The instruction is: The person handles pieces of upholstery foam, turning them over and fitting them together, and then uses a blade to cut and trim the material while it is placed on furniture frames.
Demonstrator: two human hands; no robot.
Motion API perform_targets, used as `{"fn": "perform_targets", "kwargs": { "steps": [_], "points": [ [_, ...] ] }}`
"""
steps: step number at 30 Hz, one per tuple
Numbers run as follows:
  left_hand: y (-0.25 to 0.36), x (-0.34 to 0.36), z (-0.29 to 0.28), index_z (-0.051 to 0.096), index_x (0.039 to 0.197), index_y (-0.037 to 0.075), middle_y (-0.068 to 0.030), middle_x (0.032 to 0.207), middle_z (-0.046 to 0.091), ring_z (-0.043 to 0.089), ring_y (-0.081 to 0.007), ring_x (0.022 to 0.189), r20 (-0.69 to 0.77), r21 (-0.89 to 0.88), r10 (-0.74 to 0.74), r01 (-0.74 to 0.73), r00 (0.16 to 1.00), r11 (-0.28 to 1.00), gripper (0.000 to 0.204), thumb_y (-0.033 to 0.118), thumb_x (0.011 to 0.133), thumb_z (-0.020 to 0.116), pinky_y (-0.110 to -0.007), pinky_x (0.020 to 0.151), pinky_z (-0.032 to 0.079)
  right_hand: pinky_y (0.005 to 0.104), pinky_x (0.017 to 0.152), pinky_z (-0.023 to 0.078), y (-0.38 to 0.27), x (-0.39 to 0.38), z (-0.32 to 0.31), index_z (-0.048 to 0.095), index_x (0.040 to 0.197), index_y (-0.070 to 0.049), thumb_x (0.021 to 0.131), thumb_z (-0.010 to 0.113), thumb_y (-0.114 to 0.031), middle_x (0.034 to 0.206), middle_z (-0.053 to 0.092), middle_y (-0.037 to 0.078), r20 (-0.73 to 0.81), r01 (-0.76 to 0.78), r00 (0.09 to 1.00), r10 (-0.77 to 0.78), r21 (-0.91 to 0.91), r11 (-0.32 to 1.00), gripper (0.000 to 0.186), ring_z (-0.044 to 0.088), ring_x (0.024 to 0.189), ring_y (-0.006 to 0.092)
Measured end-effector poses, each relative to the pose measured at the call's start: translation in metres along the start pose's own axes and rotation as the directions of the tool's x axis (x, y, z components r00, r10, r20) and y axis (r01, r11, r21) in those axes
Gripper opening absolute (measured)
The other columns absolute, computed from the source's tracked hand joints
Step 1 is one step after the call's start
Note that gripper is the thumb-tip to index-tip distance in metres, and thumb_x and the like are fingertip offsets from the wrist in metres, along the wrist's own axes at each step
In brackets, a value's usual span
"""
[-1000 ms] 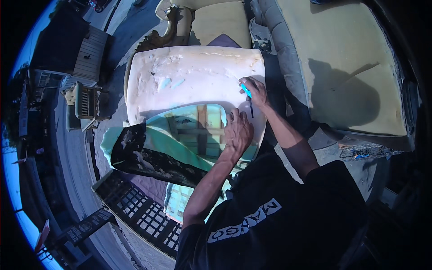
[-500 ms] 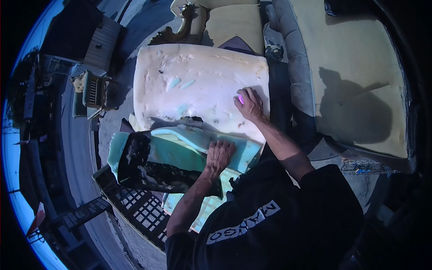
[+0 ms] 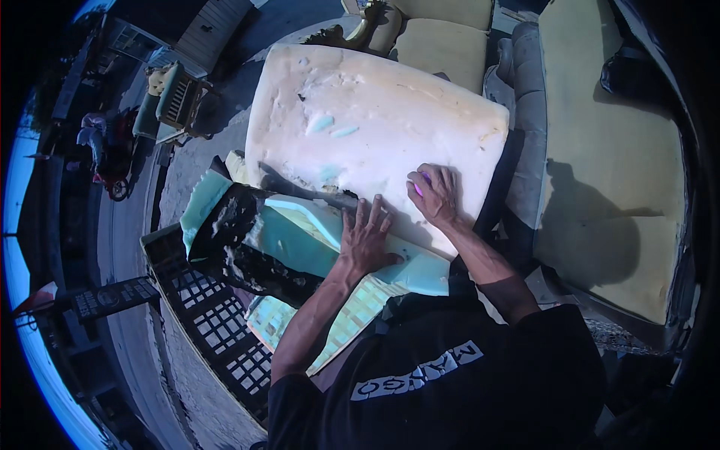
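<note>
A thick white foam slab (image 3: 360, 127) lies tilted over a teal foam layer (image 3: 300, 232) that is partly wrapped in torn black cover fabric (image 3: 232, 247). My left hand (image 3: 367, 236) presses flat, fingers spread, on the teal foam just below the slab's near edge. My right hand (image 3: 435, 195) rests on the slab's near right corner. Its fingers are curled around a small purple object (image 3: 420, 184) that is mostly hidden in the hand.
A large yellow cushion (image 3: 615, 165) fills the right side, with a grey padded edge (image 3: 525, 127) between it and the slab. A black grid crate (image 3: 217, 330) sits lower left. A chair (image 3: 176, 101) and a person by a small vehicle (image 3: 105, 142) are far left.
My left hand moved off the white slab onto the teal foam. My right hand slid toward me along the slab's right edge. The view has come closer to the slab.
</note>
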State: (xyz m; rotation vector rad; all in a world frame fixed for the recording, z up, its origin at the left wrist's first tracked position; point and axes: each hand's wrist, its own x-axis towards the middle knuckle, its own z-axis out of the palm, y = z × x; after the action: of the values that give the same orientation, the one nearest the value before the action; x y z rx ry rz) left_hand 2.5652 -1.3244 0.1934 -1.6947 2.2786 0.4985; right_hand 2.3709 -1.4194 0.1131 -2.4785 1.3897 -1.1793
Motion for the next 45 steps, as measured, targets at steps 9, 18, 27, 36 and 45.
{"fn": "perform_targets", "kwargs": {
  "steps": [9,18,27,36,45],
  "points": [
    [-0.041,-0.016,0.072,0.064,0.12,0.013,-0.013,0.112,0.068,0.06,-0.03,0.122,-0.412,0.081,0.083,-0.054,0.907,0.995,0.035,0.013,0.085,0.064,-0.05,0.101,0.043,0.0408,0.08,0.047,-0.059,0.023,0.039,0.07,0.108,-0.018,0.079,0.074,-0.018,0.105,0.058,0.0,0.032,0.342,0.936,-0.35,0.14,0.929,0.029,0.056,0.098,0.0227],
    [-0.008,-0.133,0.117,0.069,0.103,0.01,-0.0131,0.112,0.072,0.066,-0.0317,0.117,-0.418,-0.18,-0.112,0.038,0.902,0.983,0.026,0.003,0.079,0.063,-0.047,0.108,0.046,0.0396,0.087,0.048,0.017,0.006,0.083,0.077,0.11,-0.023,0.08,0.077,-0.017,0.104,0.06,0.0,0.272,0.226,0.911,-0.309,0.298,0.928,0.031,0.059,0.095,0.0222],
    [-0.055,-0.06,0.006,0.052,0.143,0.007,-0.0203,0.145,0.052,0.045,-0.0407,0.14,0.262,-0.797,-0.2,0.328,0.944,0.507,0.077,0.032,0.078,0.084,-0.045,0.12,0.035,0.0401,0.089,0.047,0.003,0.026,0.062,0.077,0.113,-0.023,0.081,0.075,-0.016,0.104,0.061,0.003,0.37,0.105,0.906,-0.206,0.275,0.956,0.033,0.058,0.095,0.0249],
    [-0.091,0.006,0.097,0.054,0.137,0.005,-0.0156,0.132,0.058,0.047,-0.034,0.136,-0.433,-0.117,-0.659,0.686,0.615,0.718,0.051,0.028,0.091,0.057,-0.062,0.121,0.019,0.0441,0.084,0.046,-0.132,0.042,0.067,0.072,0.105,-0.014,0.076,0.068,-0.013,0.102,0.063,0.003,0.139,0.382,0.861,-0.49,0.46,0.801,0.03,0.059,0.095,0.0249],
    [-0.088,-0.085,0.161,0.067,0.107,0.007,-0.0104,0.101,0.07,0.064,-0.0273,0.113,0.002,-0.362,-0.726,0.678,0.687,0.64,0.023,0.018,0.093,0.053,-0.052,0.107,0.035,0.044,0.087,0.05,-0.063,0.042,0.154,0.072,0.115,-0.016,0.078,0.068,-0.017,0.102,0.062,0.007,0.336,0.223,0.846,-0.415,0.485,0.846,0.037,0.059,0.096,0.0276]
  ]
}}
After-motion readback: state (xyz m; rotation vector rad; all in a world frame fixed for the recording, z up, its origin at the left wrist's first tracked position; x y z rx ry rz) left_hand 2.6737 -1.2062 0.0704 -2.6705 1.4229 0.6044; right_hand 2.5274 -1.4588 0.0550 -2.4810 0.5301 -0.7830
